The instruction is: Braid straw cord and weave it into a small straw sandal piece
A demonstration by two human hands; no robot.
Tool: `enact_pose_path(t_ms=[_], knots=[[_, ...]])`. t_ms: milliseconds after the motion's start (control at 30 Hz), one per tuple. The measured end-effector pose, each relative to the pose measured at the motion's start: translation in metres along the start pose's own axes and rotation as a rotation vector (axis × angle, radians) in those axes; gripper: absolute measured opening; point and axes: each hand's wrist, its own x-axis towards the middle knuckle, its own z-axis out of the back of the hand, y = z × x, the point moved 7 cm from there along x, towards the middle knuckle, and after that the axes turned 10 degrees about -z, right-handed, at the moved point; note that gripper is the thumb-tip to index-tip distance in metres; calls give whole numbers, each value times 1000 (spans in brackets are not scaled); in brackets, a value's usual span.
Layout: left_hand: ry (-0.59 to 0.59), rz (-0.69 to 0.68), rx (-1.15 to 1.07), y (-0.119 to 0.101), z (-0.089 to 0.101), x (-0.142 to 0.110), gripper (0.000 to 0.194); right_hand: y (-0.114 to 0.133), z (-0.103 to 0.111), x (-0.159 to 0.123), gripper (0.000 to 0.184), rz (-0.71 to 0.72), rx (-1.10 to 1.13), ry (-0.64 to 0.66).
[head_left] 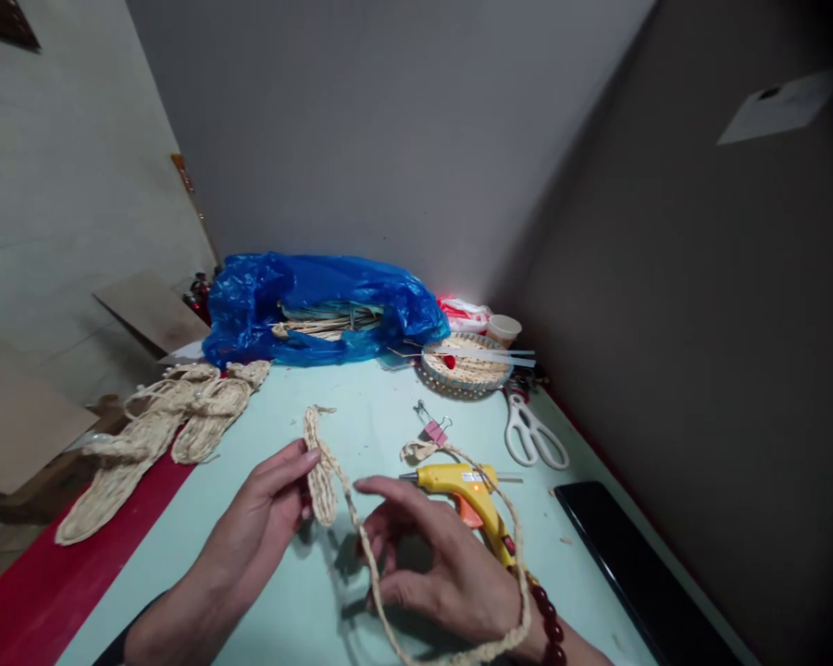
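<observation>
Between the thumb and fingers of my left hand point(267, 495) is a braided straw strip point(321, 495), folded back on itself into a flat, narrow piece. A small loose end sticks out at its top. The strip's long tail runs down past my right hand point(444, 555), loops round over the wrist and ends near a pink binder clip point(436, 431). My right hand has its index finger stretched out and its thumb apart, with the tail passing close to the fingertips; whether they touch is unclear. Just beyond it lies a yellow glue gun point(468, 481), partly covered by the hand.
White-handled scissors point(528, 435) and a black phone-like slab point(631, 564) lie on the right. Woven straw sandals point(145, 425) rest at the left edge. Behind are a blue plastic bag point(250, 305) of straw, a round basket point(465, 379) with glue sticks and a cup point(504, 328).
</observation>
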Motion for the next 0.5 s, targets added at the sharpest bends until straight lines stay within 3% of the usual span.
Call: enact_pose_path(t_ms=[167,333,500], knots=[[18,55,-7,5,-4,-1,11,14,11,-2,25,3,55,-82],[107,103,25,12,-12,-9,6,10,22,-4,27,-12,288,-104],[148,105,154,19,-14,-14,19,5,34,-2,30,-9,392,-174]])
